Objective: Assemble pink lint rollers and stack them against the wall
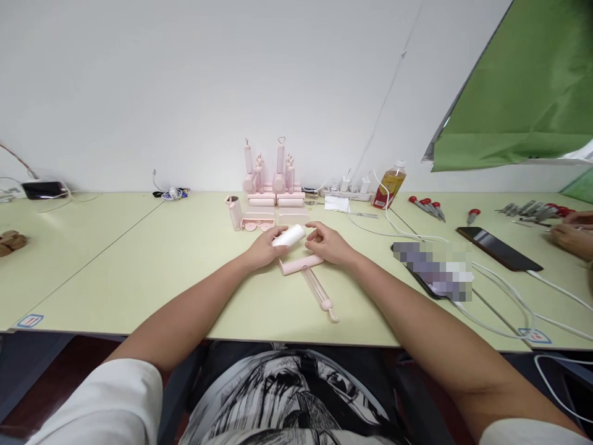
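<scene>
My left hand (267,247) is closed around a white lint-roller refill roll (289,237), tilted with its right end higher. My right hand (328,243) is just right of the roll, fingers loosely bent and apart, with nothing seen in them. Below both hands a pink lint-roller cover (296,266) lies on the table, close under my right hand. From it a clear pink handle (319,293) with a looped end points toward the table's front edge.
Behind my hands stand several pink lint rollers (278,179) and an upright pink tube (234,213). A drink bottle (390,184) and a power strip (352,190) are by the wall. Phones (499,248) with white cables and red-handled screwdrivers (428,207) lie rightward, near another person's hands (574,235).
</scene>
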Demonstrator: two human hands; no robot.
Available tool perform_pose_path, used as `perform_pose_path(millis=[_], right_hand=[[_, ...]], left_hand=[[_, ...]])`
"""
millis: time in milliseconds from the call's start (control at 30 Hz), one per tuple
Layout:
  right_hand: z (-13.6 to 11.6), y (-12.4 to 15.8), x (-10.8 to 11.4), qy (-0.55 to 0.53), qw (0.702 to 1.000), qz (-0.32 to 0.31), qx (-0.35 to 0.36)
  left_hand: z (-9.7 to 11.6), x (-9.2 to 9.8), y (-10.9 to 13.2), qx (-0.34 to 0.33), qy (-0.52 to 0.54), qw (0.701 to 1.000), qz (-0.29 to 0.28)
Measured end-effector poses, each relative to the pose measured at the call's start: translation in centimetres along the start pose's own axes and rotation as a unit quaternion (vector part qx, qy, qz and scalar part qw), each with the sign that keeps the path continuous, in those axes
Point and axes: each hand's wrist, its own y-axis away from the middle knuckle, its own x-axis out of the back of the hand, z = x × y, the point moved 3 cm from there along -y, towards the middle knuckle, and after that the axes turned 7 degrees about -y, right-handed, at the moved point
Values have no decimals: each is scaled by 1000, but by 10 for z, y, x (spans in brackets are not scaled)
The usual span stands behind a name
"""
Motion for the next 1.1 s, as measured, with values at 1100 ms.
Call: perform_pose_path(millis=[1100], right_hand=[[-2, -18, 32, -93, 974, 206, 33]], left_hand=[[-22, 1, -12, 71, 0, 989, 130]])
